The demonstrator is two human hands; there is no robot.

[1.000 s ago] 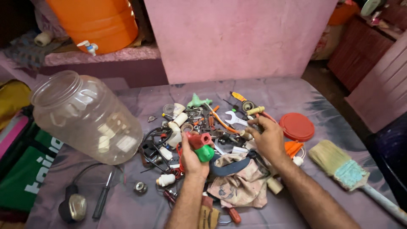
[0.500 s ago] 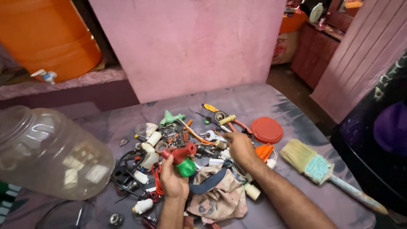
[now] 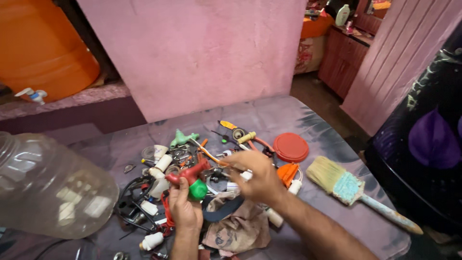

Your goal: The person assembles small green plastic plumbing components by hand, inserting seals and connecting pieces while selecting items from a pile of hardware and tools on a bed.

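The red and green fitting (image 3: 191,179) sits in your left hand (image 3: 185,209), one piece with a red curved body and a green cap at its lower end. Your left grip is pressed around its base, fingers closed from below, so the red part stands up out of the fist and leans to the right, above the pile. Your right hand (image 3: 257,175) hovers just beside it to the right, fingers curled over small white pieces at the fingertips; you cannot tell from this blurred view whether that grip pinches one or only touches them.

Count what lies around you on the purple-covered surface (image 3: 298,120): one clear plastic jar (image 3: 48,188) on its side to the left, one round red lid (image 3: 290,147), one flat paintbrush (image 3: 358,191) with a pale blue handle to the right, one green plastic piece (image 3: 182,138) at the far edge of the pile, one orange piece (image 3: 288,173) beside your right wrist. Several short white cylinders are scattered through the heap, too tangled with black cables to count surely.

A crumpled cloth (image 3: 238,230) lies beneath both wrists. One orange barrel (image 3: 43,48) stands behind on a ledge.
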